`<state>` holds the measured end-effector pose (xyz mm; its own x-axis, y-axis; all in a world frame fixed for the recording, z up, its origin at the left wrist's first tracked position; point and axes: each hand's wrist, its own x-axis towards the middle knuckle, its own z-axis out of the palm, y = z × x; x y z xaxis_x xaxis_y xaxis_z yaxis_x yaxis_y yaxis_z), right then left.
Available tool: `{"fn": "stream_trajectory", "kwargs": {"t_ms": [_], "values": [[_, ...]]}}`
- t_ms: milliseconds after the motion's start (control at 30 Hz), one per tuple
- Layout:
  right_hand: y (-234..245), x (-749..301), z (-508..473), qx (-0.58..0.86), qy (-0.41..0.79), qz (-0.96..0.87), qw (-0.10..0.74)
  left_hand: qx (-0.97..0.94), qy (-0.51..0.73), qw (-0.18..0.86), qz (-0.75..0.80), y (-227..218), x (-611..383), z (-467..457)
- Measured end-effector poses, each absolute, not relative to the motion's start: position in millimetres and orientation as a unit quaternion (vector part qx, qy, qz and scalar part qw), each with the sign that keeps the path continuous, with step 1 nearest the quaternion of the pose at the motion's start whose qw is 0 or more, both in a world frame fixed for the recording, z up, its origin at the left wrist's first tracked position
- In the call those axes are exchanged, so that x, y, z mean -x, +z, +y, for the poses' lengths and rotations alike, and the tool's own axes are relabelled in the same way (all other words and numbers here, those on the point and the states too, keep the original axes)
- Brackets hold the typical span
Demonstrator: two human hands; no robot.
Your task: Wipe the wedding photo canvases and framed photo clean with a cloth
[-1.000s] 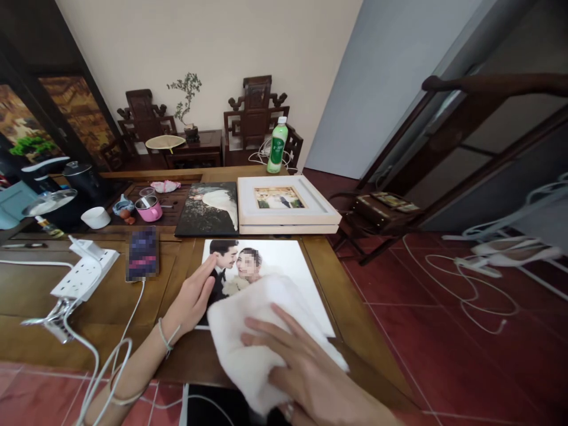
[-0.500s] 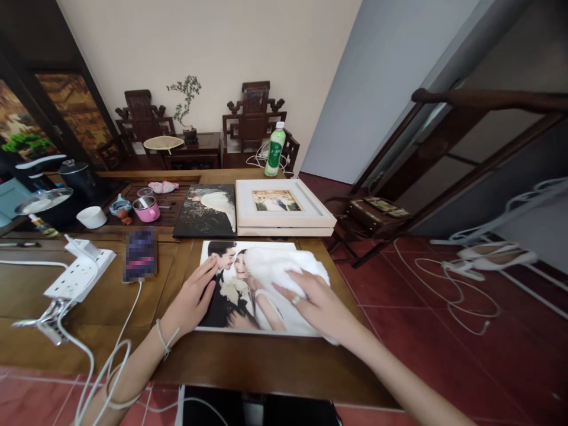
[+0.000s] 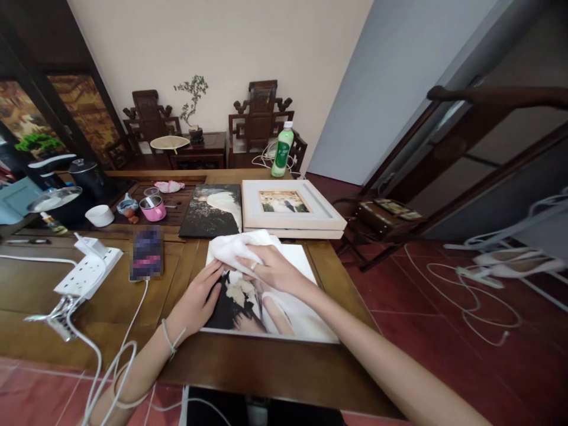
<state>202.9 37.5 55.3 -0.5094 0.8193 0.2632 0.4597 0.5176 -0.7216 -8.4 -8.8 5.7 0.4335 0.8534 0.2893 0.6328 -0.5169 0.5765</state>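
I have the right hand [image 3: 270,269] gripping the cloth [image 3: 233,248] over the far left of the photo [image 3: 244,305], which lies flat on the tabletop [image 3: 248,361], near the frame [image 3: 288,206]. I see the left hand [image 3: 195,305] open, fingers extended along the photo's left side.

The left hand [image 3: 197,305] wears a pale wristband [image 3: 167,338]; the right [image 3: 275,270], seemingly a ring [image 3: 253,266].

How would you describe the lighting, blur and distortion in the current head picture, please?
Head view: soft light, with little texture showing on the white cloth; head view: the dark wooden chair at right looks stretched and slanted; head view: coarse pixelation masks the phone.
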Motion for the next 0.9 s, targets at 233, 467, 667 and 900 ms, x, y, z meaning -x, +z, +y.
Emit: {"fn": "stream_trajectory", "kwargs": {"t_ms": [233,467,667,900], "values": [[42,-286,31,0.468,0.228,-0.795,0.311,-0.822,0.282,0.2,0.453,6,8,-10],[27,-298,-39,0.44,0.137,-0.852,0.247,-0.82,0.29,0.196,0.452,8,8,-9],[32,-294,-112,0.346,0.091,-0.914,0.19,-0.823,0.277,0.2,0.454,10,8,-9],[41,-296,-93,0.358,0.136,-0.904,0.19,-0.824,0.278,0.197,0.454,9,8,-8]]}}
